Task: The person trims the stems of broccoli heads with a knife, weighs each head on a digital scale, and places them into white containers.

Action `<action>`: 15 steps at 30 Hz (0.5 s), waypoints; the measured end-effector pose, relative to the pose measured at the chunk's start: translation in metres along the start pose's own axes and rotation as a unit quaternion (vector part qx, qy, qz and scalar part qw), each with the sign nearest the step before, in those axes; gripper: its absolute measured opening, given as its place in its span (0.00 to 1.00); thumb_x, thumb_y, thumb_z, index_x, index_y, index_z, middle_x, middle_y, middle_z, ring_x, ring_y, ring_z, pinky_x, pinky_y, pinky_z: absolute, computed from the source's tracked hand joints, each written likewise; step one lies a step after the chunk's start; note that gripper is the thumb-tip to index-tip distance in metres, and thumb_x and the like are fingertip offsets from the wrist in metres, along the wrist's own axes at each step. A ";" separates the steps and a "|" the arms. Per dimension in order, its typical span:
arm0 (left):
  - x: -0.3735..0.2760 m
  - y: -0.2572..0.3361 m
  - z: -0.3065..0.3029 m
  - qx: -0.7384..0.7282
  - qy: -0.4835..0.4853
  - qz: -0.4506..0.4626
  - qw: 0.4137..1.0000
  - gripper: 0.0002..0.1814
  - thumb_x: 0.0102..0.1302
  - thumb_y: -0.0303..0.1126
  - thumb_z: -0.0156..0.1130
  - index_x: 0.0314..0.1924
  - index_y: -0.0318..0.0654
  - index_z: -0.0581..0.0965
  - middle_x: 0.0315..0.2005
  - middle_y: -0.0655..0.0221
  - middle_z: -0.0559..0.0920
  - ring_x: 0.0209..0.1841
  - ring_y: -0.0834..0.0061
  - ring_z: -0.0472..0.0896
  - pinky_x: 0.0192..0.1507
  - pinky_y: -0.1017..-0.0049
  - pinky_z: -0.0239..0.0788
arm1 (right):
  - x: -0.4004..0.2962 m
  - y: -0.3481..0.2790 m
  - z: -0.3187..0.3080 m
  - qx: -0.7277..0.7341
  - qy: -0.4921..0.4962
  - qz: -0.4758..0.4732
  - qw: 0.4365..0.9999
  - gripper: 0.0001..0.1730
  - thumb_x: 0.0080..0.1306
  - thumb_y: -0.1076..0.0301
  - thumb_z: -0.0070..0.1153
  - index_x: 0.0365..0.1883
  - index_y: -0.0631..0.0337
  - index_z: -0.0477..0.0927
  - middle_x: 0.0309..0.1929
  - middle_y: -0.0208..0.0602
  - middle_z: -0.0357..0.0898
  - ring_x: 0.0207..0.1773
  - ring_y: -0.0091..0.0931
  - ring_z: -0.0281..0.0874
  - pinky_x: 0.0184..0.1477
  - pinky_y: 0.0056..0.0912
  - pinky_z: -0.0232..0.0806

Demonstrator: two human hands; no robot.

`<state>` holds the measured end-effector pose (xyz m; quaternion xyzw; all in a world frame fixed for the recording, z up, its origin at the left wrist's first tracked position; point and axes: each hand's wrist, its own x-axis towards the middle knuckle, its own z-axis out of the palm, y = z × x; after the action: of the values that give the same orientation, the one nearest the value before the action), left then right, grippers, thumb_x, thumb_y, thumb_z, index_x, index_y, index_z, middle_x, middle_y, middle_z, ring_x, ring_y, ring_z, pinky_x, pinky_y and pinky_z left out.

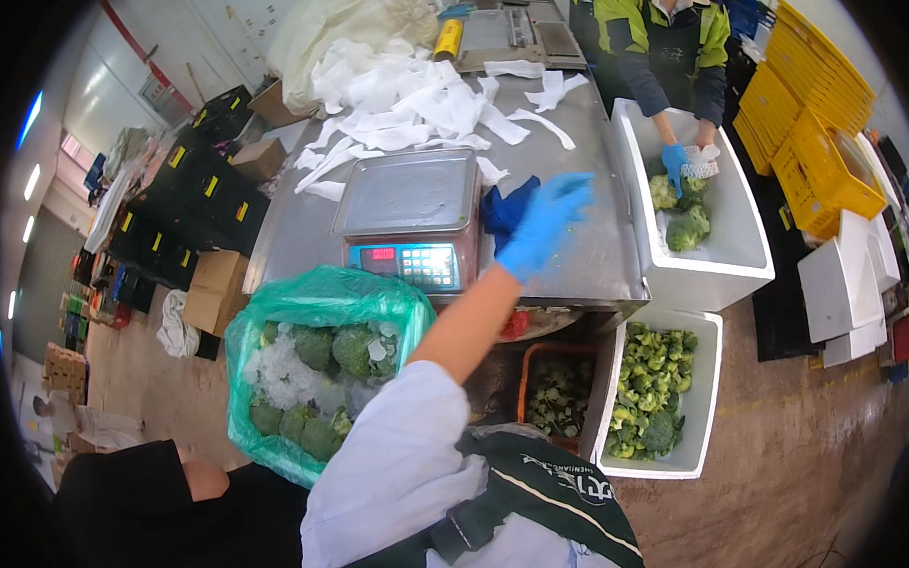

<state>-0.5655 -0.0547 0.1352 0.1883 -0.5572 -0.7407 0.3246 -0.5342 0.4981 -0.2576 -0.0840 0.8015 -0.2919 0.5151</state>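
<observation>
My left hand (548,219), in a blue glove, reaches over the right part of the steel table (599,241). It is blurred by motion; its fingers look extended, with nothing seen in them. Dark blue cloth (508,207) lies by it, against the digital scale (414,199), whose metal pan is bare. White foam netting (410,98) is heaped behind the scale. In front stands a container lined with a green plastic bag (240,366), holding broccoli heads (314,349) and crushed ice (281,376). My right hand is out of view.
A co-worker (664,44) in blue gloves handles netting over broccoli in a white foam box (731,259). Below are another foam box (711,425) of broccoli pieces and an orange crate (529,371). Someone in black (155,520) is at lower left. Yellow crates (815,76) stand right.
</observation>
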 end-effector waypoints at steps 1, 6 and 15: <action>-0.008 0.008 -0.040 0.080 0.034 0.013 0.996 0.16 0.67 0.31 0.61 0.54 0.40 0.78 0.41 0.66 0.81 0.40 0.73 0.82 0.43 0.76 0.73 | 0.001 -0.010 -0.005 0.012 -0.003 0.016 1.000 0.18 0.63 0.59 0.51 0.36 0.65 0.83 0.32 0.52 0.83 0.34 0.40 0.82 0.38 0.41 0.71; -0.048 0.021 -0.280 0.253 0.282 0.071 0.923 0.10 0.63 0.30 0.60 0.42 0.33 0.81 0.33 0.64 0.83 0.33 0.76 0.81 0.39 0.75 0.74 | 0.003 -0.055 -0.021 0.033 -0.011 0.027 0.999 0.18 0.63 0.59 0.52 0.37 0.65 0.83 0.31 0.51 0.83 0.33 0.38 0.81 0.37 0.40 0.70; -0.223 0.120 -0.329 0.275 0.197 -0.208 0.918 0.12 0.64 0.36 0.63 0.40 0.33 0.82 0.30 0.67 0.85 0.31 0.74 0.83 0.35 0.76 0.75 | -0.007 -0.064 -0.024 0.038 -0.030 0.054 0.997 0.17 0.63 0.59 0.52 0.37 0.65 0.83 0.30 0.49 0.83 0.31 0.36 0.81 0.35 0.38 0.70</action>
<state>-0.1622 -0.1526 0.1291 0.5237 -0.6122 -0.5570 0.2018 -0.5625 0.4577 -0.2095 -0.0297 0.7776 -0.2914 0.5564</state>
